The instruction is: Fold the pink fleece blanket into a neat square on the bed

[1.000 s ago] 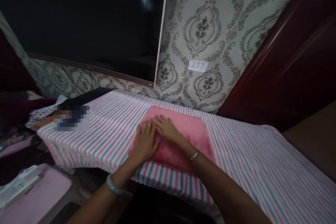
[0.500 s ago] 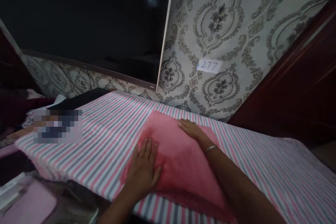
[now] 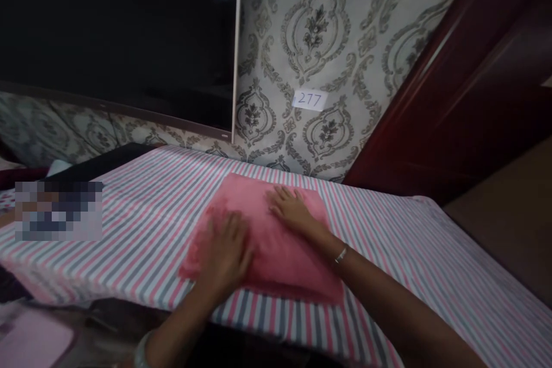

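A folded pink piece of plush fabric [image 3: 276,259] lies on a striped cloth [image 3: 142,207] in pink, white and grey that covers the table. My left hand [image 3: 228,247] rests flat on the fabric's left part, fingers pointing away from me and slightly blurred. Farther back, my right hand [image 3: 291,207] lies palm down with spread fingers on the upper right part of the fabric. Neither hand grips anything. Darker red patches show in the pile near the left hand. A bracelet [image 3: 341,255] circles the right wrist.
A large dark television [image 3: 116,34] hangs on the patterned wall, with a paper label [image 3: 309,99] reading 277 to its right. Dark red wooden panelling [image 3: 448,98] stands at the right. A pixelated patch covers something at the table's left. Below the front edge lies a pink object [image 3: 37,336].
The view has shifted right. My right hand has slid left and nearer the middle of the pink fabric. The fabric's near right part now lies closer in, and its outline looks more square.
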Available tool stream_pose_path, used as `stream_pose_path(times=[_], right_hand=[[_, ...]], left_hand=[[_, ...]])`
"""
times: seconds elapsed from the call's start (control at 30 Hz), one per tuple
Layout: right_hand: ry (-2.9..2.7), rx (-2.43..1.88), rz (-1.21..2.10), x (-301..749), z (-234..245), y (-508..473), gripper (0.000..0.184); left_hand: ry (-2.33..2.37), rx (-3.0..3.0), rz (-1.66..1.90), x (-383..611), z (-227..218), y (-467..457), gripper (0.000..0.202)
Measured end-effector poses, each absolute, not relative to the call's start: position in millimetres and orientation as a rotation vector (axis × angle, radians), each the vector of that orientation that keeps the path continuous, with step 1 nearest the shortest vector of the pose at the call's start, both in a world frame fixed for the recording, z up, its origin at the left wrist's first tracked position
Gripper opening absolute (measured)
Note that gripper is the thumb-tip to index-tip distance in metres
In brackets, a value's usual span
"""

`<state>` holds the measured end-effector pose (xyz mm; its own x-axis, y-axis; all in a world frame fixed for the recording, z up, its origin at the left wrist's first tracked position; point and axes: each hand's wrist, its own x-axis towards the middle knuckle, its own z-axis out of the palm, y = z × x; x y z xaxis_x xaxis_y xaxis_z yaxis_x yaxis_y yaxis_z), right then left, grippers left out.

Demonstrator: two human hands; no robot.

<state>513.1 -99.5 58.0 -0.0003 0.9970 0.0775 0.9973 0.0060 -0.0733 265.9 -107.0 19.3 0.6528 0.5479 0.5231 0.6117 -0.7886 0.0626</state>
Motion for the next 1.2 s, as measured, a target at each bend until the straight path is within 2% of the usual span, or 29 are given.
stream_pose_path(times=[0.1,0.2,0.43,0.63,0.83,0.93,1.03,1.1,1.2], right_hand=[[-2.245,-2.032,0.062,524,51,-130,0.056],[-2.205,-2.098,0.093,550,43,-137,0.057],[-1.889,-2.278,0.193,613,18,-101,0.058],[-1.839,-2.297,0.232,628,-2,-86,0.058],[-1.815,-2.424,0.276,622,15,-93,0.059],[-1.769,-2.525,0.244,600,37,-86,0.059],[-1.931,-2.423,0.12,541,60,-70,0.06],[-2.203,-2.186,0.133,488,68,-59,0.057],[-2.456,-1.788,0.191,419,69,-39,0.056]], left_hand=[[-0.593,-2.991,-0.74,310,23,-145,0.054],[-0.377,-3.137,-0.65,345,9,-176,0.064],[-0.398,-3.137,-0.625,350,-23,-189,0.07],[-0.366,-3.17,-0.651,350,-27,-189,0.075],[-0.296,-3.228,-0.708,334,-7,-189,0.071],[-0.44,-3.189,-0.751,306,18,-169,0.058],[-0.788,-2.986,-0.841,268,32,-134,0.047],[-0.992,-2.819,-0.871,247,29,-114,0.048],[-1.099,-2.669,-0.815,230,9,-101,0.063]])
